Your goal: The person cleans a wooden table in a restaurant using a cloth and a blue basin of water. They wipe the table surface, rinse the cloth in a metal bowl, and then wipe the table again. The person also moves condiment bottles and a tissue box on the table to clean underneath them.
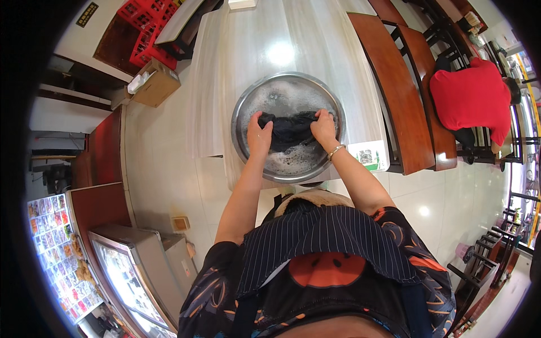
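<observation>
A round metal basin [288, 175] of sudsy water stands near the table's front edge. Over the water inside it, a dark wet cloth [291, 131] stretches between my two hands. My left hand [259, 134] grips the cloth's left end, with the thumb and fingers pinched on it. At the right end, my right hand [324, 128] holds the cloth in the same way, and a bracelet [336, 152] circles that wrist. White foam floats above and below the cloth. How much of the cloth lies under the water I cannot tell.
The wood-grain table [270, 34] carries a card with a printed code [368, 155] at its right corner. Brown benches [393, 93] line the right side, where a person in a red shirt [471, 97] sits. A cardboard box [156, 84] and red crates [148, 42] are at upper left.
</observation>
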### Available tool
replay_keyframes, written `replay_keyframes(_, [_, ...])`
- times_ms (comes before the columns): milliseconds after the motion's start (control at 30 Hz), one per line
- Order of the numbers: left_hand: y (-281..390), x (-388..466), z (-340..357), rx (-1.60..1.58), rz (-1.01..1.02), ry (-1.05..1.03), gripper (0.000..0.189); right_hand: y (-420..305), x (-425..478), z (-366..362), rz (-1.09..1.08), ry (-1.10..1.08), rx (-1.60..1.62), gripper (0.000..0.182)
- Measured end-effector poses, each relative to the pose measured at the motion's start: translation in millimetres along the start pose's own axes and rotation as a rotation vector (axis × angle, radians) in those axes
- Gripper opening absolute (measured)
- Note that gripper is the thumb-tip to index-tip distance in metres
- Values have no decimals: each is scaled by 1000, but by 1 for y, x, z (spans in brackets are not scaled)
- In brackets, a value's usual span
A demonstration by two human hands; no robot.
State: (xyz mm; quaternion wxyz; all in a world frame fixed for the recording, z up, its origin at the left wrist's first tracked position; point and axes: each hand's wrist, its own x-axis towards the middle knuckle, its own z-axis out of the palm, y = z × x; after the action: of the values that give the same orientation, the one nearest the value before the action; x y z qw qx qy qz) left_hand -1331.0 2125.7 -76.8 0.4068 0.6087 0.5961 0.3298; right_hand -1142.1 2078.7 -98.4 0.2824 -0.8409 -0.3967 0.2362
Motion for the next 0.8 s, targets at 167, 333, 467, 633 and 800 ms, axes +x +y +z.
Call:
replay_keyframes(167, [-25,-4,13,-101,-137,101,51,-4,-6,23,-97,-88,47,63])
replay_keyframes(333, [-63,21,16,-1139,-747,-359,41,-70,-30,35,-387,-463,254,25])
replay_keyframes(467, [-63,16,12,-1504,-265,-365,27,-144,-70,-10,-530,-532,532,19])
replay_keyframes(633, [9,15,8,-978,-321,-233,24,-114,-51,-21,-430,-200,431,16])
replay_keyframes(800, [16,27,-10,-221,52,-229,23,-51,-29,-19,-171,-26,138,17])
